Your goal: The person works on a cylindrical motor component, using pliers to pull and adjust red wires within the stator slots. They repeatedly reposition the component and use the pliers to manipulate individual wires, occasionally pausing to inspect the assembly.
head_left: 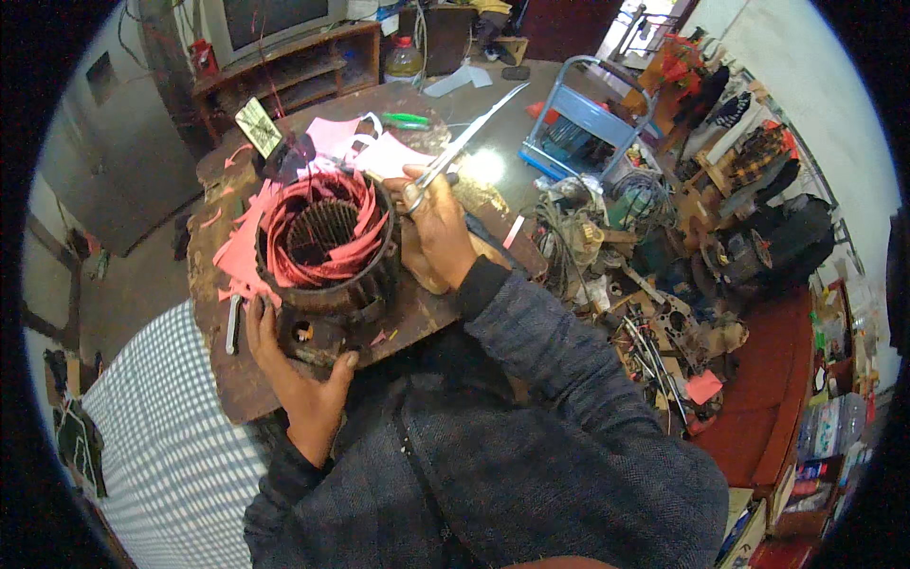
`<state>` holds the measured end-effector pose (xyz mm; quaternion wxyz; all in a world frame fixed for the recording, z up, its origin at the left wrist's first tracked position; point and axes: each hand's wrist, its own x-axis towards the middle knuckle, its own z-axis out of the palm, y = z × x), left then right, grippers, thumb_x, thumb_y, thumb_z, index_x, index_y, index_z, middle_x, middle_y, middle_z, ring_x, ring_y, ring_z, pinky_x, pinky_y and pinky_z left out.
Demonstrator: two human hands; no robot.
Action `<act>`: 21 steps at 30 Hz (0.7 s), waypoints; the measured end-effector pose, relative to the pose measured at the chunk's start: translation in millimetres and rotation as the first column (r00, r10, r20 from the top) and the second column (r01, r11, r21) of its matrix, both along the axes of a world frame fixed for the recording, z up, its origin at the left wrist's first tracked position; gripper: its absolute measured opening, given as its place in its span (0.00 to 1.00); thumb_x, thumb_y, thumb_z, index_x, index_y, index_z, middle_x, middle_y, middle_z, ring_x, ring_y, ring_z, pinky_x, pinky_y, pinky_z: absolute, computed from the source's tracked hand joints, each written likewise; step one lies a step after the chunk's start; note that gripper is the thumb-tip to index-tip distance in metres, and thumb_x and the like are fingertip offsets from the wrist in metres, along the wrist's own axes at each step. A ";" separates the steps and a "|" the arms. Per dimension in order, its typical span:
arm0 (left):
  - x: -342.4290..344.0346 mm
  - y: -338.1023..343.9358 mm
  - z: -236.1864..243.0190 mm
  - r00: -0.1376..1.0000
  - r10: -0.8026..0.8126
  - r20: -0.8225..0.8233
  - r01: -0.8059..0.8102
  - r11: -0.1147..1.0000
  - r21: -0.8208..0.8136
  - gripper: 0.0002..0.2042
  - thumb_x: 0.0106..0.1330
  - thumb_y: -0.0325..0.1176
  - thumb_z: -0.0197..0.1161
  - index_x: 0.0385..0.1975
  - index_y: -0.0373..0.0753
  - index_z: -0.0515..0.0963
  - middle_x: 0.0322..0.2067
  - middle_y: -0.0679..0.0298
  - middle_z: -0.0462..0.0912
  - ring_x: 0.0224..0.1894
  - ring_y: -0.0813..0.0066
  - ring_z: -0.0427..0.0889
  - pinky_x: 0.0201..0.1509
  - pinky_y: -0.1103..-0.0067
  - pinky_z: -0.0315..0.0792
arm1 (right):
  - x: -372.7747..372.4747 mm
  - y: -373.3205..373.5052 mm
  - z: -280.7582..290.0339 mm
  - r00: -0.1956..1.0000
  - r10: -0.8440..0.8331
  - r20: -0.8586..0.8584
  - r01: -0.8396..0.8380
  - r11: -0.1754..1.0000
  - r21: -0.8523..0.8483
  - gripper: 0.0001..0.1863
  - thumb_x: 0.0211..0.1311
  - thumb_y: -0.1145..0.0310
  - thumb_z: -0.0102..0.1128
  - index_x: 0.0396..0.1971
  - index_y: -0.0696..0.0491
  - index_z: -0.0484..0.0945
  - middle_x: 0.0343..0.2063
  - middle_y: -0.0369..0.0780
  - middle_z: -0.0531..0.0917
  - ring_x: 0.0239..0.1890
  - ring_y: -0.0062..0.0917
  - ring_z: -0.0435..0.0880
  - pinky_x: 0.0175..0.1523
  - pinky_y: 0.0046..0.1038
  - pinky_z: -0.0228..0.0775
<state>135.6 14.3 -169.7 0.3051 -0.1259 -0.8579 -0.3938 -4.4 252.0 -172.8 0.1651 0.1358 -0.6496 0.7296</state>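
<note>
A round motor stator (pixel 355 302) stands on the worn brown tabletop, its ribbed housing upright. Strips of pink insulating paper (pixel 358 251) curl up around the inside of its ring, about the slotted core. My left hand (pixel 305 389) straddles the near lower part of the housing, thumb and fingers on either side of it. In my right hand (pixel 441 228), right of the stator, is a pair of metal scissors (pixel 469 137), with the long blades pointing away and to the right. Loose pink paper pieces (pixel 393 155) lie behind the stator, and more to its left.
A spanner (pixel 233 324) lies on the tabletop left of my left hand. A lit phone-like panel (pixel 259 128) leans behind the stator. To the right are a blue folding stool (pixel 592 123) and a heap of wires and metal parts (pixel 654 322). Checked cloth (pixel 171 408) hangs at left.
</note>
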 end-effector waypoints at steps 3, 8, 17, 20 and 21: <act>0.8 -1.1 -3.1 1.000 -0.002 0.003 0.002 1.000 0.019 0.53 0.49 0.40 0.82 0.75 0.34 0.55 0.77 0.44 0.51 0.79 0.43 0.50 0.80 0.56 0.50 | -16.2 -9.8 3.1 0.999 0.037 -0.020 -0.039 0.996 -0.076 0.26 0.82 0.56 0.51 0.64 0.61 0.65 0.54 0.48 0.82 0.58 0.29 0.80 0.64 0.31 0.71; -0.4 -4.0 -6.7 1.000 0.018 0.020 -0.018 0.999 0.033 0.55 0.49 0.42 0.83 0.75 0.35 0.54 0.78 0.43 0.47 0.80 0.41 0.48 0.80 0.54 0.49 | -36.0 -17.3 4.3 0.995 -0.063 0.076 0.065 0.998 -0.017 0.22 0.81 0.57 0.51 0.56 0.62 0.72 0.49 0.46 0.84 0.52 0.28 0.82 0.59 0.30 0.73; -1.0 -4.9 -7.9 0.997 0.010 0.078 -0.015 0.997 0.071 0.56 0.49 0.47 0.82 0.76 0.36 0.53 0.78 0.43 0.46 0.80 0.42 0.48 0.80 0.54 0.49 | -47.4 -22.9 14.2 0.979 0.155 0.136 -0.128 0.974 -0.188 0.26 0.82 0.49 0.48 0.56 0.61 0.73 0.48 0.44 0.85 0.51 0.26 0.83 0.60 0.28 0.73; -1.1 -5.0 -8.6 0.998 -0.001 0.065 -0.005 0.997 0.080 0.56 0.49 0.47 0.82 0.76 0.36 0.53 0.78 0.43 0.46 0.80 0.42 0.48 0.80 0.55 0.49 | -53.9 -17.2 8.3 0.985 0.135 0.103 -0.125 0.987 -0.102 0.28 0.82 0.48 0.49 0.57 0.62 0.74 0.48 0.44 0.85 0.51 0.26 0.83 0.61 0.29 0.73; -1.4 -4.7 -8.6 0.998 -0.006 0.059 0.001 0.996 0.086 0.57 0.49 0.48 0.82 0.76 0.36 0.53 0.78 0.43 0.46 0.80 0.42 0.48 0.80 0.55 0.50 | -57.2 -15.6 5.7 0.984 0.145 0.108 -0.134 0.986 -0.102 0.29 0.81 0.48 0.49 0.57 0.62 0.74 0.48 0.43 0.85 0.51 0.26 0.83 0.61 0.29 0.72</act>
